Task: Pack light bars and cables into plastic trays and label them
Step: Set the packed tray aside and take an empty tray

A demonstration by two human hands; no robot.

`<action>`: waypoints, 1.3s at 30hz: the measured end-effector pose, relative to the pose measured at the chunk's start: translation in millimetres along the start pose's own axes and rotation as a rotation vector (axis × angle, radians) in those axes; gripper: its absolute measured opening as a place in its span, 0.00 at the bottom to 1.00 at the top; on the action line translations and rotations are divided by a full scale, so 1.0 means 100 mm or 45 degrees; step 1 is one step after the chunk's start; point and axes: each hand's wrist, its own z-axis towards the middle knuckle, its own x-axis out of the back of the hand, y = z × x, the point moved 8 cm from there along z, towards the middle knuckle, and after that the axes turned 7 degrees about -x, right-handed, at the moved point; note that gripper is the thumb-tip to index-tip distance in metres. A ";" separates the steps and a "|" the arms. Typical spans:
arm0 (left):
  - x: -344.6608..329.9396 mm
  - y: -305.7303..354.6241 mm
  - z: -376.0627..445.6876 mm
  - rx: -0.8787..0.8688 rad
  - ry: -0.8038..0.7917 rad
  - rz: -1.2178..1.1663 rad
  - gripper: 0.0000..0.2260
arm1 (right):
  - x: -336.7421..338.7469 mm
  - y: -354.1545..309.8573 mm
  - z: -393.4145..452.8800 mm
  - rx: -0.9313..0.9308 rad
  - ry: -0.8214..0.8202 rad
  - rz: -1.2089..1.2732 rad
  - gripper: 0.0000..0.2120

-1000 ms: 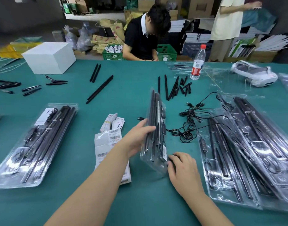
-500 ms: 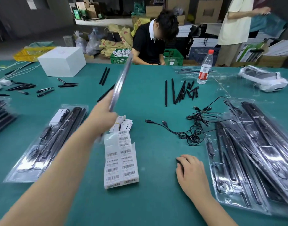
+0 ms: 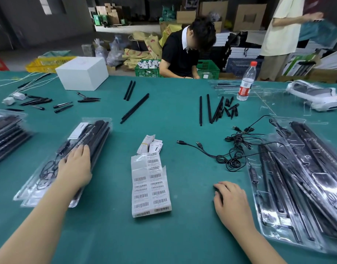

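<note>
Packed trays point(image 3: 9, 134), stacked, lie well left of the left hand. Left hand point(image 3: 75, 167): fingers straight, palm pressing flat on the top packed tray point(image 3: 96, 138) of a small pile filled with black light bars. Barcode label sheets point(image 3: 150, 184) lie between the two hands on the green table point(image 3: 106, 235). Right hand point(image 3: 230, 201): fingers curled loosely, resting on the cloth, holding nothing that I can see. Loose black cables point(image 3: 233, 149) lie beyond it; open trays point(image 3: 301, 187) of bars lie just to its right.

Packed trays point(image 3: 91, 141) on table point(image 3: 106, 235) left, label sheets point(image 3: 150, 187) ctr, cables point(image 3: 234, 147) w/ open trays point(image 3: 297, 187) right
</note>
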 end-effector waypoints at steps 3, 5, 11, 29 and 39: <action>-0.05 0.02 0.05 -0.013 -0.062 -0.090 0.32 | 0.00 -0.02 0.00 0.023 0.004 -0.009 0.10; -0.06 0.06 0.06 -0.022 -0.091 -0.065 0.34 | 0.00 -0.03 -0.01 0.034 0.004 -0.010 0.10; -0.05 0.17 0.03 0.004 -0.056 0.021 0.31 | 0.01 -0.05 -0.01 0.035 -0.005 -0.009 0.10; 0.03 2.78 -0.32 -0.803 0.111 -0.556 0.22 | 1.25 0.68 1.02 -0.244 0.055 -0.502 0.27; -0.31 3.40 -0.36 -0.822 -0.173 -0.217 0.16 | 1.25 1.72 1.06 -0.600 -0.289 -0.677 0.32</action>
